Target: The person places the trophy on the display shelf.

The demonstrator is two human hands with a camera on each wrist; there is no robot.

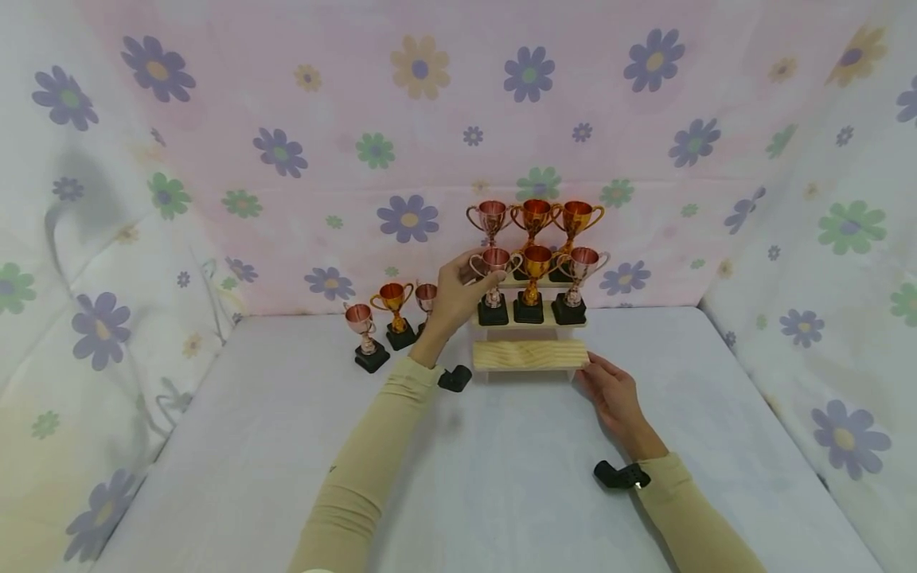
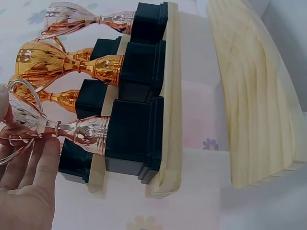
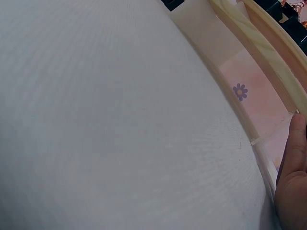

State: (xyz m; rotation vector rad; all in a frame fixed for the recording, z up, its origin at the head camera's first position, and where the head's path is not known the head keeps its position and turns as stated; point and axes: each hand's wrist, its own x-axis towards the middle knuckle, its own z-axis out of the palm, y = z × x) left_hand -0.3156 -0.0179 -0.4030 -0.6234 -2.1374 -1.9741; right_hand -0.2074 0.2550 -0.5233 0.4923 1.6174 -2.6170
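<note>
My left hand [image 1: 458, 294] grips a rose-gold trophy [image 1: 494, 306] by its cup, with the thumb in front and fingers behind. The trophy's black base [image 2: 134, 136] stands upright on the left end of the middle board of a tiered wooden stand. Beside it on that board are a gold trophy [image 1: 532, 282] and another rose-gold trophy [image 1: 575, 278]. At the right end of the stand's lowest board [image 1: 530, 355], my right hand [image 1: 612, 394] touches the wood with extended fingers [image 3: 296, 143]. Its thumb is hard to make out.
Three trophies stand on the top board behind, including a rose-gold trophy [image 1: 492, 216]. Left of the stand, on the white table [image 1: 286, 446], are a rose-gold trophy [image 1: 368, 341], a gold trophy [image 1: 394, 306] and a partly hidden trophy [image 1: 426, 297]. Flowered cloth [image 1: 423, 151] hangs behind.
</note>
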